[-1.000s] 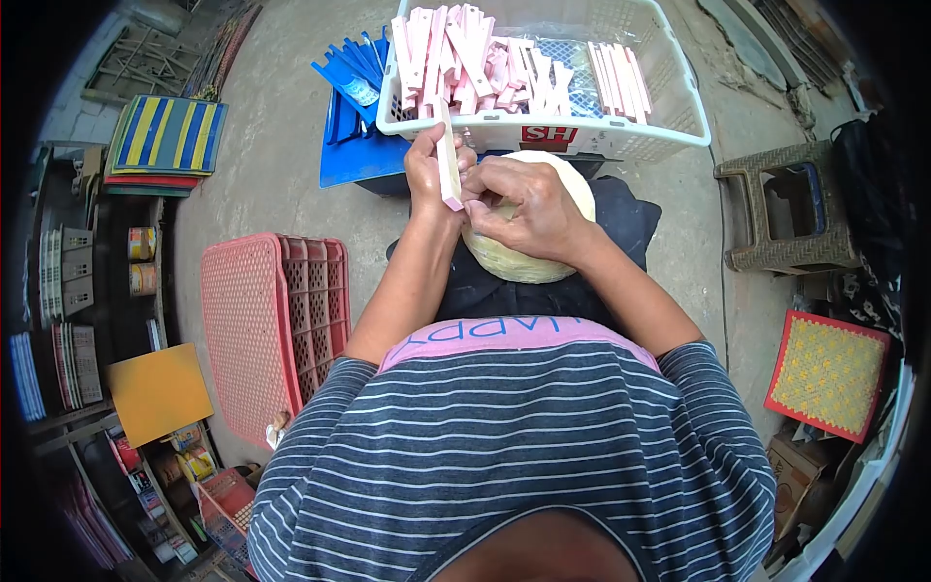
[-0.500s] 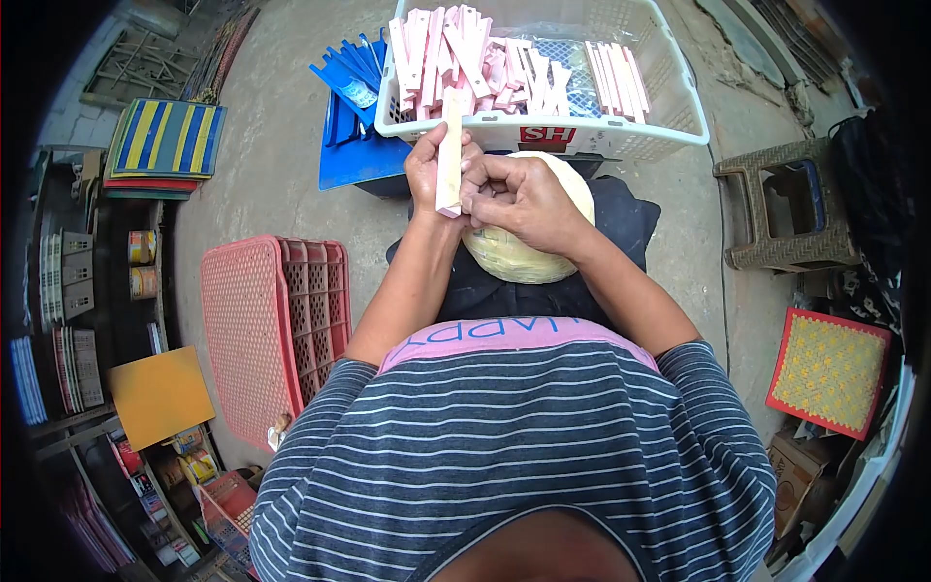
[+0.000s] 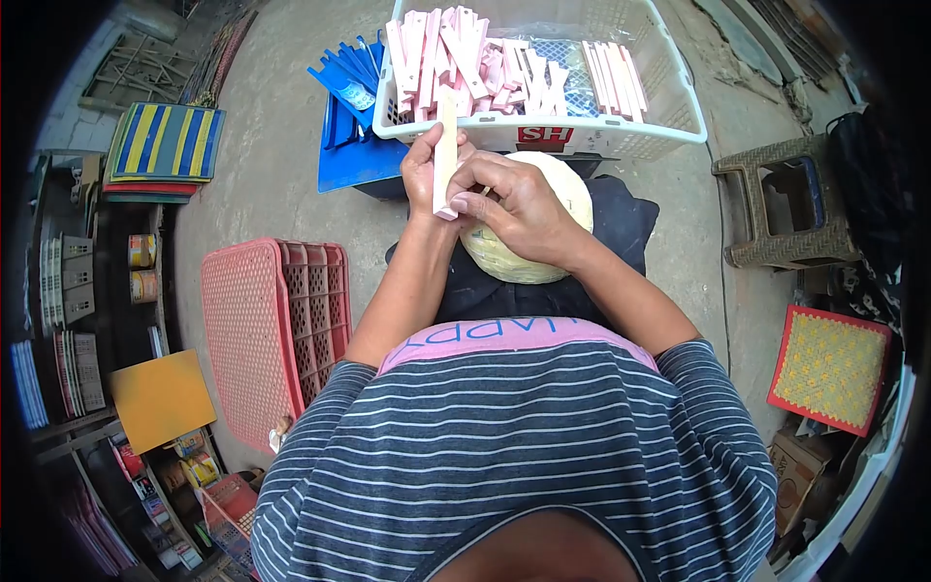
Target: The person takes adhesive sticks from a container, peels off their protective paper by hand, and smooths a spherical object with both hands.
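Note:
My left hand [image 3: 419,177] is wrapped round a long narrow pink bar [image 3: 445,160] with a cream top face. The bar points away from me, its near end over my wrist. My right hand [image 3: 522,206] is closed at the bar's near end, with thumb and forefinger on its right edge; anything small between those fingertips is hidden. Below my right hand, a round pale-yellow bundle [image 3: 524,269] rests on dark cloth [image 3: 621,218]. Just ahead, a white plastic basket [image 3: 669,138] holds many similar pink bars [image 3: 427,58], some heaped and some in a row.
Blue plastic pieces [image 3: 347,82] lie on a blue stool [image 3: 359,167] left of the basket. A red crate [image 3: 247,330] stands at my left, near shelves of goods [image 3: 73,262]. To my right are a brown woven-pattern stool [image 3: 790,209] and a red-and-yellow stool [image 3: 832,369].
My right hand has shifted slightly left, and its thumb now reaches onto the bar's edge. The bar has moved a little left with my left hand still round it.

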### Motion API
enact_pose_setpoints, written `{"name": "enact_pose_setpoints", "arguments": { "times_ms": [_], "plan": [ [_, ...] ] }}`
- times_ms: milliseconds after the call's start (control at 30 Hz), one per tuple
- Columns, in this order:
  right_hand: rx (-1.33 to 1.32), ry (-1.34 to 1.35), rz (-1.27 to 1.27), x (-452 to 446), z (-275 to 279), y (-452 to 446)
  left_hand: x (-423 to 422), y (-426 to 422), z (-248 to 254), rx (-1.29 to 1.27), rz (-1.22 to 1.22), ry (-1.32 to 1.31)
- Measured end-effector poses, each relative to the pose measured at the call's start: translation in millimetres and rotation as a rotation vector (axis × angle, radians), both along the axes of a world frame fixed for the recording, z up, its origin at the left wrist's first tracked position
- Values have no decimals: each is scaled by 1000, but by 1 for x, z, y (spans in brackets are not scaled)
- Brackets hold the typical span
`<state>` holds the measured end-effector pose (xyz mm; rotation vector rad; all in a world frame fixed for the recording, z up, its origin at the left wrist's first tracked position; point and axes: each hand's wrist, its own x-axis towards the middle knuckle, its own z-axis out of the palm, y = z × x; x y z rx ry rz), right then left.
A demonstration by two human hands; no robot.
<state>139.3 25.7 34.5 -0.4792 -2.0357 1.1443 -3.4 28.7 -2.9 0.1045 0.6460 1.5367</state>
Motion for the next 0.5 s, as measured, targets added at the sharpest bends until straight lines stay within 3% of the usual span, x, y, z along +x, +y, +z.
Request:
{"name": "enact_pose_setpoints", "arguments": {
  "times_ms": [100, 200, 300, 400, 500],
  "plan": [
    [-241, 36, 14, -3, -1, -2, -14, 0, -11, 275, -211, -147],
    [-555, 128, 72, -3, 3, -4, -9, -4, -4, 309, -226, -97],
    [-617, 138, 94, -1, 1, 2, -10, -1, 2, 506, -358, -138],
    [-733, 184, 113, 7, 8, 14, -6, 7, 23, 380, -130, 152],
    [-745, 196, 148, 18, 23, 30, -6, 26, 48, 453, -8, 495]
  ]
}}
